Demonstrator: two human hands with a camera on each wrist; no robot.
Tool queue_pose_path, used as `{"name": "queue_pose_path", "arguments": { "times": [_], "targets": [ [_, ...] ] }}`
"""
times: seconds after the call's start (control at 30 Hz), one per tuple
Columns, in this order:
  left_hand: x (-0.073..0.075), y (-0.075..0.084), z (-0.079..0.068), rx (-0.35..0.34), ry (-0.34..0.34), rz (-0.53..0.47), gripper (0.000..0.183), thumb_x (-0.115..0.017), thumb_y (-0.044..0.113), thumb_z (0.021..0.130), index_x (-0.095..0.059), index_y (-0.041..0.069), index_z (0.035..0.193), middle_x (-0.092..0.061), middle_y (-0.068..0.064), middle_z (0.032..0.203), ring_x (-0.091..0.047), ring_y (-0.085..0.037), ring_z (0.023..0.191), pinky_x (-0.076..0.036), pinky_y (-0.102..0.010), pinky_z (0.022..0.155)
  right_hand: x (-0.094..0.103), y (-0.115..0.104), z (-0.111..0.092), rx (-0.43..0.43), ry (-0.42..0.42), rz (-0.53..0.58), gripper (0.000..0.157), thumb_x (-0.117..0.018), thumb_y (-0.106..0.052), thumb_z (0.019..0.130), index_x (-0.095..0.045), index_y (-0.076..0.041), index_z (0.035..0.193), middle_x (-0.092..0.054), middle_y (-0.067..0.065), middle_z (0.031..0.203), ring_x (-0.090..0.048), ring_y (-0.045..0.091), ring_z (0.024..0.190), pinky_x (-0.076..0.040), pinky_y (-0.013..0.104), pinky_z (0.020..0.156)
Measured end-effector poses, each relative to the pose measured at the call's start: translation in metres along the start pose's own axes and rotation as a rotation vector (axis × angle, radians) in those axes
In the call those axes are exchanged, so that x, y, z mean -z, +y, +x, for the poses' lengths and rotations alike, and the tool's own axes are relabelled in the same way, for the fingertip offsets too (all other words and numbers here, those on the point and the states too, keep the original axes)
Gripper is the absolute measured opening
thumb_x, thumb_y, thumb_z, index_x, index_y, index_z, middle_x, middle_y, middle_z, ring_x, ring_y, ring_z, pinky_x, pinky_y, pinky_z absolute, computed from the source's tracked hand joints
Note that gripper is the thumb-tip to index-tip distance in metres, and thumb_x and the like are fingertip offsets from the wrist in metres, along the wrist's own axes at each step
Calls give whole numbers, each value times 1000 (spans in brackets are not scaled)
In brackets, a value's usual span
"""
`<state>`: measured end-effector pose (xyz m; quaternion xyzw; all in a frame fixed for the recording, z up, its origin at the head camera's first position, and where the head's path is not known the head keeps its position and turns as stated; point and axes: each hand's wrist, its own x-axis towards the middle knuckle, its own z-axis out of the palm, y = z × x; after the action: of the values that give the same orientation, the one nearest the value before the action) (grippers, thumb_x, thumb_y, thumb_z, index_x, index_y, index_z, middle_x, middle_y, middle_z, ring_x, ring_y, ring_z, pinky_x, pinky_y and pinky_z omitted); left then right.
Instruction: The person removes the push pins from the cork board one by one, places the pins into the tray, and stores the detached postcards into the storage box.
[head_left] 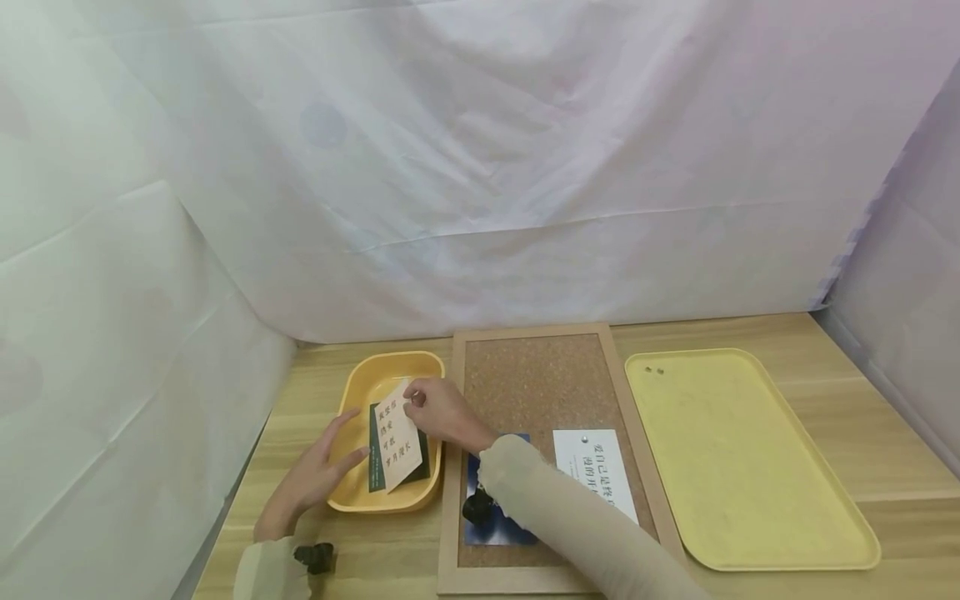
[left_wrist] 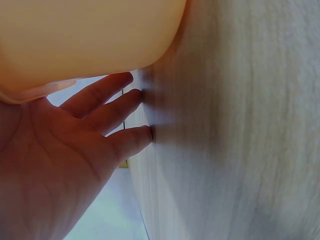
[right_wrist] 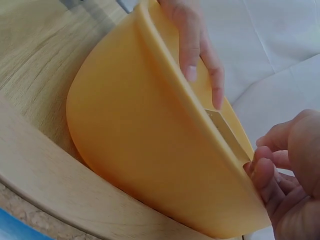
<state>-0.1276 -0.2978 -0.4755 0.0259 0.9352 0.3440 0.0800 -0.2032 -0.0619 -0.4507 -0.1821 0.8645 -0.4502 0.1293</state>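
One card in play, and it's the pale pink card, right under the fingertips of the right hand! Thumb and fingers are clamped together on its upper edge, and the card slants down and away from that pinch, over the yellow bin. Below it, farther from the fingers, lies a dark green card, showing past the pink one's sides.

Over to the left hand: fingers apart and fairly straight, straddling the bin's wall, with the thumb and one finger over the inside and the others down outside, close to the tabletop. No grip on any card there.

So how does this pink one handle? Looks like thin card: very light, springy rather than floppy, likely a touch slippery where it lies flat on the green. It should crease if squeezed hard. The edge is the place to hold it, thumb on one face and fingertips on the other, and this pinch is well placed. Being near a corner, though, it could let the far end swing.

Just behind the right fingers, under the forearm, sits the cork board.
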Motion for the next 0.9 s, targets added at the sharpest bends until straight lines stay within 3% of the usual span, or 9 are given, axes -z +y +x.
{"name": "queue_pose_path", "arguments": {
  "times": [0.27, 0.57, 0.9],
  "targets": [
    [1, 2, -1, 10, -13, -5, 69, -57, 46, 99, -25, 21, 155, -26, -23, 160, -29, -54, 140, -30, -73, 106, 4, -1, -2, 42, -11, 18, 21, -62, -20, 98, -70, -10, 114, -67, 1, 99, -61, 8, 72, -53, 20, 58],
    [0, 0, -1, -7, -4, -5, 68, -57, 43, 99, -26, 21, 155, -27, -23, 160, -30, -53, 140, -31, -72, 105, 7, -2, -5, 101, -17, -21, 21, -63, -20, 97, -72, -11, 113, -69, -1, 100, -61, 6, 80, -52, 18, 65],
    [0, 3, 0, 54, -19, -7, 66, -57, 43, 99, -26, 24, 154, -28, -22, 160, -29, -52, 141, -28, -73, 107, 17, -1, -8, 111, -48, 22, 21, -64, -20, 96, -73, -11, 113, -67, -4, 94, -57, 6, 75, -51, 19, 58]
  ]
}}
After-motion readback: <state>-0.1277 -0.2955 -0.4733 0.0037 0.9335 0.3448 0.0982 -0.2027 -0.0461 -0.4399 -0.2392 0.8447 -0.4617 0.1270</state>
